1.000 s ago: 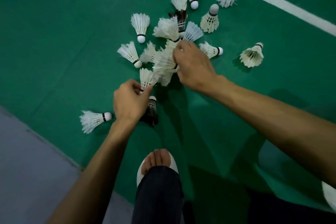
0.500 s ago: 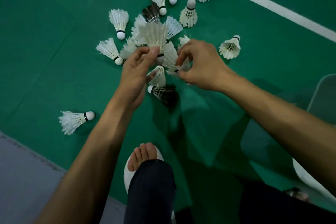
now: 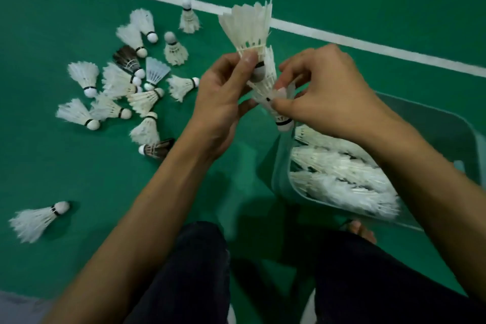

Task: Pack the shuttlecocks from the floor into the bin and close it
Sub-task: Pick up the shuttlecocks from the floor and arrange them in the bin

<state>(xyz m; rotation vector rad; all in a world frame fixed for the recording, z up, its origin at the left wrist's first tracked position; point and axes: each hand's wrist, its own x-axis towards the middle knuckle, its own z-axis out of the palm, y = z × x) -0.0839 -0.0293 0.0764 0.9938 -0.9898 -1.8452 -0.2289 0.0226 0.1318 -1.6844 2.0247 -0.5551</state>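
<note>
My left hand [image 3: 221, 102] pinches a white shuttlecock [image 3: 248, 26] by its base, feathers pointing up. Just below it, my right hand [image 3: 331, 97] holds a short stack of white shuttlecocks [image 3: 273, 97], cork end down. The two hands meet above the left rim of the translucent bin [image 3: 278, 179], and the upper shuttlecock's cork sits at the stack's open top. The bin at the right holds rows of white shuttlecocks [image 3: 342, 176]. Several loose shuttlecocks [image 3: 136, 87], two of them dark, lie scattered on the green floor to the left. One more shuttlecock [image 3: 36, 221] lies apart at lower left.
A white court line [image 3: 342, 39] crosses the green floor behind the hands. My legs in dark trousers [image 3: 189, 271] fill the bottom, with toes [image 3: 361, 231] showing under the bin's near edge. A grey floor strip [image 3: 15, 308] borders the lower left corner.
Both hands have lifted off the floor pile with shuttlecocks and come together over the bin's edge. The view has swung right, bringing the bin into sight.
</note>
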